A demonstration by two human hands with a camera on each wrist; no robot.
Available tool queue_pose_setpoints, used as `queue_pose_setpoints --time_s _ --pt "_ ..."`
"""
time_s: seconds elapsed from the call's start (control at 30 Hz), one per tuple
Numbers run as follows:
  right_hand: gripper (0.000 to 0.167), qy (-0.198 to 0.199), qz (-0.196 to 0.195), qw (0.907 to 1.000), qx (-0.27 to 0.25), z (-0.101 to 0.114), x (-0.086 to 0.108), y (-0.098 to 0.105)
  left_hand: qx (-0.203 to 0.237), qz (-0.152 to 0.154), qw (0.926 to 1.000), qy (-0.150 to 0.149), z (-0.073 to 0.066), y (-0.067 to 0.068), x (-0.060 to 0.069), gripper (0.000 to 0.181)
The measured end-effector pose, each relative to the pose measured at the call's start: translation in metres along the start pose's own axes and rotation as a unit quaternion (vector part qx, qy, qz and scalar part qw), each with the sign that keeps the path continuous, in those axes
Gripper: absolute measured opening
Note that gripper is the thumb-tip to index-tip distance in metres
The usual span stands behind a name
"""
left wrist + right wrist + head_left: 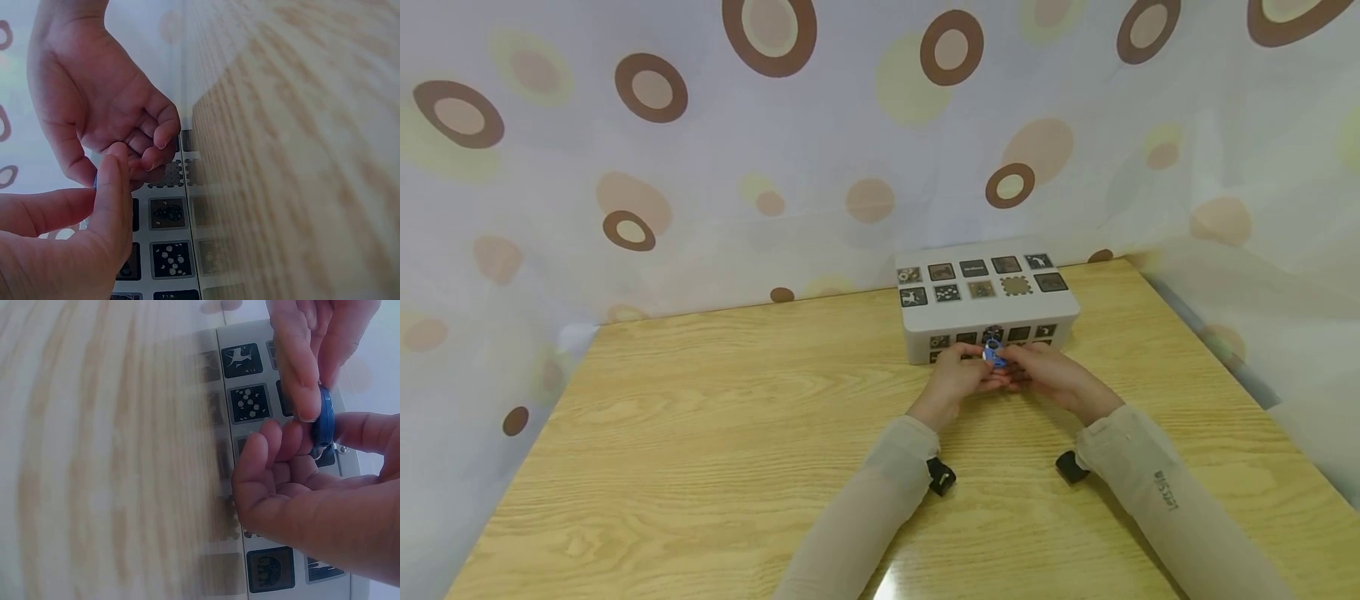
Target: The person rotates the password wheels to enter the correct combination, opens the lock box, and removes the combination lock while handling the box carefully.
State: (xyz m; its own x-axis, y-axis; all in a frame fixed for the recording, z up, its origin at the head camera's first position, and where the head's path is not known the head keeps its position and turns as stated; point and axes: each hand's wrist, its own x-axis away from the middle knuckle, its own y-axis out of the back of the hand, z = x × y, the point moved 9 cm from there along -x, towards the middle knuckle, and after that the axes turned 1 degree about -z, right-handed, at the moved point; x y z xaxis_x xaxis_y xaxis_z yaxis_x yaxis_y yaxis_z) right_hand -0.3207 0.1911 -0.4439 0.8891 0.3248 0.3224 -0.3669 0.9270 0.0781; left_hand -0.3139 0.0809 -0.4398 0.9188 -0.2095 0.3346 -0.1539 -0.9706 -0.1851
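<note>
A small blue padlock (995, 353) is at the metal latch (992, 332) on the front of a white box (955, 318) printed with dark square pictures. My left hand (949, 385) pinches the padlock between thumb and fingers from the left. From the other side my right hand (1054, 375) holds it too, thumb on one face and curled fingers behind. The right wrist view shows the padlock (323, 417) edge-on between both hands. In the left wrist view, the left hand's fingers (107, 206) cover nearly all of it. The box lid is down.
The box stands at the back right of a wooden table (715, 450), close to a patterned curtain (820, 150). Black straps (942, 477) are on both wrists, below pale sleeves (868, 508).
</note>
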Motion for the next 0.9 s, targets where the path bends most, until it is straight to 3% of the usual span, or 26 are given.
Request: queue_pose_setpoints --time_s 0.3,0.9 --pt "0.026 -0.024 -0.018 0.9995 -0.012 -0.0013 0.0027 0.0027 0.0 0.004 1.0 0.0 0.0019 0.0001 -0.0001 0.026" --pt "0.025 -0.008 -0.011 0.9999 -0.006 -0.0012 0.0005 0.002 -0.009 0.003 0.9999 -0.001 0.0005 -0.0003 -0.0004 0.029"
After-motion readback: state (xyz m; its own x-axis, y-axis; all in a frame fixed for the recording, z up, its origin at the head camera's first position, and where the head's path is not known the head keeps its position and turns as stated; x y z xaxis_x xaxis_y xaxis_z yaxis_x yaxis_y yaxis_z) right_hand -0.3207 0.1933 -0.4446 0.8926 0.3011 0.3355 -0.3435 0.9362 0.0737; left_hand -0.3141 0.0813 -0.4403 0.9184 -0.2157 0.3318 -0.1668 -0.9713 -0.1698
